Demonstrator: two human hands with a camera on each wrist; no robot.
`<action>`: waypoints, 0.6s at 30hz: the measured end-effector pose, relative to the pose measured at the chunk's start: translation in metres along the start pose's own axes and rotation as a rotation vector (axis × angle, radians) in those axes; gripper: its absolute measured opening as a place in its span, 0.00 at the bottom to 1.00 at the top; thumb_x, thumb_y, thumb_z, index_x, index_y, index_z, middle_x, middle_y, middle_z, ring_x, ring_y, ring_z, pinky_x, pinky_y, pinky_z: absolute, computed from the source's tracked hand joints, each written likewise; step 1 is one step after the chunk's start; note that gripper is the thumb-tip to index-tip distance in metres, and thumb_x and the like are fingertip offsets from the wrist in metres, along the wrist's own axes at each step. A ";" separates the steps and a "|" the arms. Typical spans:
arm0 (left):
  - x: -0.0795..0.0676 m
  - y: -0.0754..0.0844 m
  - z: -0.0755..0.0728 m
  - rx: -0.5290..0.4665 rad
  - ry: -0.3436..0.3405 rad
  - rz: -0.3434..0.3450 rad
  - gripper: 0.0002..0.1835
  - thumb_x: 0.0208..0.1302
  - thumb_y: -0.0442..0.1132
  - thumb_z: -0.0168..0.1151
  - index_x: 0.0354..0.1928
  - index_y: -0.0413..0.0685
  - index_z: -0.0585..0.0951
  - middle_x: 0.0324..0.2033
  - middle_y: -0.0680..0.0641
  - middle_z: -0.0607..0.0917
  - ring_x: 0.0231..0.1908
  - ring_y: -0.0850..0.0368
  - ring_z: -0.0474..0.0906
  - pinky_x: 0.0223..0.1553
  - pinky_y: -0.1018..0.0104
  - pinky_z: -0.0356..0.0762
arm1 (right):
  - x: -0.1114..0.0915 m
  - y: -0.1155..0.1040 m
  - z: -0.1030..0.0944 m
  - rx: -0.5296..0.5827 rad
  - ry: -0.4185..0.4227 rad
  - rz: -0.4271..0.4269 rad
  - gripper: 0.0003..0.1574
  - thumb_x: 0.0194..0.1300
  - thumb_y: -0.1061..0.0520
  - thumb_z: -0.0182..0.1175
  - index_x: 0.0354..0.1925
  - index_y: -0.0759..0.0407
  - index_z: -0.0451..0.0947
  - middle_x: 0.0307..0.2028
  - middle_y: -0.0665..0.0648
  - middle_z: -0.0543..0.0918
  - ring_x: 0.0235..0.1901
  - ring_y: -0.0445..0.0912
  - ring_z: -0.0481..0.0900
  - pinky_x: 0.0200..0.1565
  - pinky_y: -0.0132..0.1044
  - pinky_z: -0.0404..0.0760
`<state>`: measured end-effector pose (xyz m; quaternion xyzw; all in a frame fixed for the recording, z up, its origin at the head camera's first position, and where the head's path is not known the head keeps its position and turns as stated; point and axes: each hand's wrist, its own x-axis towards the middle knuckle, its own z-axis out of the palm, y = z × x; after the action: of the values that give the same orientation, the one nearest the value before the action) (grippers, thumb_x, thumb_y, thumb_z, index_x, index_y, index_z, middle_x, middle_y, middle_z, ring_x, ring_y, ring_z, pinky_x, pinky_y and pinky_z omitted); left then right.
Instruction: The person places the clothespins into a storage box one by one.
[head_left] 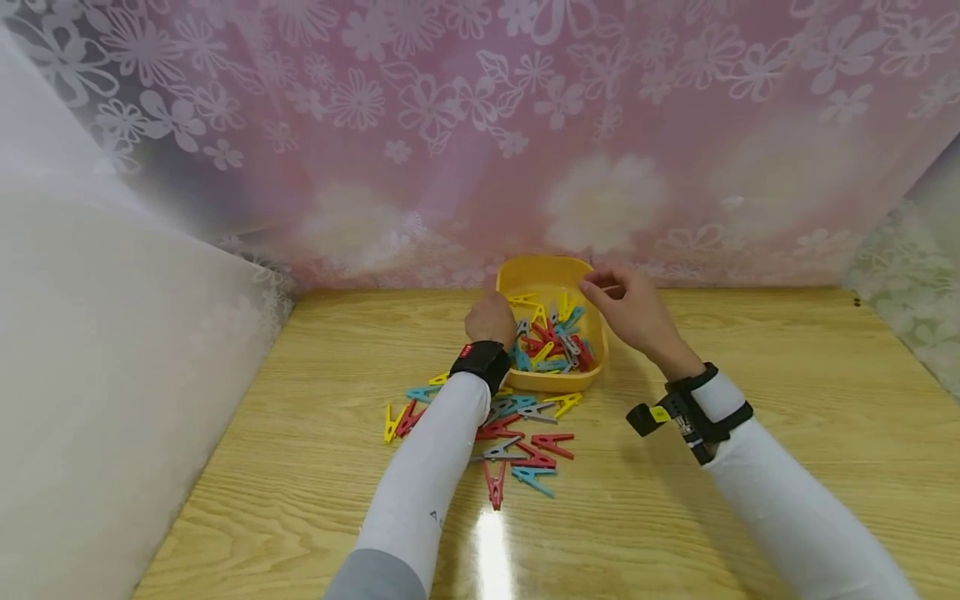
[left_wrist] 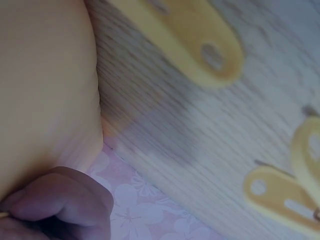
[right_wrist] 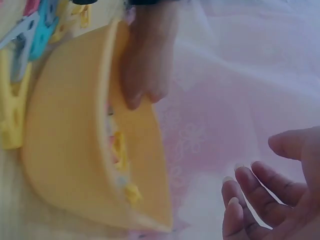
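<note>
My left hand (head_left: 491,321) is at the left rim of a yellow plastic basin (head_left: 551,382), its fingers curled. In the left wrist view a thin yellow edge shows between the fingers of the left hand (left_wrist: 65,205), and in the head view a yellow clothespin (head_left: 522,298) juts from beside it, mostly hidden by the hand. Red, blue, grey and yellow clothespins (head_left: 558,342) lie heaped inside the basin. My right hand (head_left: 630,308) hovers by the basin's right rim, holding nothing; its fingers are spread and loosely bent in the right wrist view.
Several loose clothespins (head_left: 517,429) lie scattered on the wooden table (head_left: 765,383) in front of the basin, partly behind the left forearm. A pink flowered cloth (head_left: 465,167) hangs behind the table. White sheeting (head_left: 112,350) borders the left side.
</note>
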<state>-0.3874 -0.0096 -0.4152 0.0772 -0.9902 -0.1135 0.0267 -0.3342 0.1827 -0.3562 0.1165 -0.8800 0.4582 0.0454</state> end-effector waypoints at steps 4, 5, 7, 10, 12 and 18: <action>0.001 0.000 0.003 0.009 0.009 0.000 0.18 0.70 0.46 0.55 0.53 0.41 0.77 0.31 0.45 0.85 0.30 0.53 0.82 0.29 0.61 0.80 | -0.004 0.012 0.001 0.003 0.022 0.022 0.30 0.72 0.41 0.50 0.57 0.63 0.72 0.51 0.64 0.76 0.50 0.58 0.74 0.49 0.53 0.74; 0.001 0.000 0.003 0.010 0.009 0.000 0.18 0.70 0.46 0.55 0.54 0.41 0.77 0.31 0.45 0.84 0.30 0.53 0.82 0.29 0.61 0.80 | -0.004 0.014 0.002 0.009 0.031 0.024 0.29 0.72 0.42 0.49 0.57 0.64 0.72 0.51 0.64 0.76 0.49 0.58 0.74 0.49 0.53 0.74; 0.002 -0.001 0.004 0.009 0.003 -0.002 0.19 0.69 0.46 0.55 0.54 0.41 0.76 0.31 0.45 0.84 0.29 0.53 0.82 0.29 0.61 0.80 | -0.003 0.018 0.004 0.024 0.062 0.040 0.28 0.73 0.44 0.49 0.56 0.65 0.72 0.51 0.65 0.75 0.48 0.58 0.73 0.49 0.52 0.75; 0.002 -0.001 0.005 0.010 -0.003 -0.004 0.20 0.69 0.47 0.56 0.55 0.41 0.75 0.31 0.46 0.84 0.29 0.53 0.82 0.29 0.62 0.80 | 0.000 0.024 0.007 0.040 0.120 0.059 0.26 0.73 0.45 0.49 0.54 0.65 0.73 0.49 0.64 0.76 0.46 0.57 0.74 0.45 0.48 0.75; 0.002 -0.001 0.006 0.014 -0.005 -0.004 0.20 0.69 0.48 0.56 0.54 0.41 0.76 0.31 0.46 0.84 0.29 0.54 0.82 0.28 0.62 0.80 | 0.002 0.029 0.008 0.044 0.154 0.071 0.26 0.73 0.45 0.49 0.53 0.66 0.73 0.48 0.64 0.76 0.44 0.56 0.74 0.43 0.45 0.75; 0.001 0.000 0.005 0.021 0.002 -0.005 0.19 0.67 0.49 0.58 0.52 0.42 0.78 0.31 0.46 0.84 0.29 0.54 0.82 0.28 0.62 0.80 | 0.014 0.044 0.015 -0.029 0.101 0.179 0.34 0.73 0.47 0.48 0.64 0.70 0.60 0.46 0.67 0.70 0.40 0.55 0.71 0.37 0.42 0.73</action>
<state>-0.3885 -0.0091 -0.4200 0.0799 -0.9911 -0.1033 0.0269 -0.3579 0.1929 -0.3976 0.0137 -0.8901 0.4528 0.0502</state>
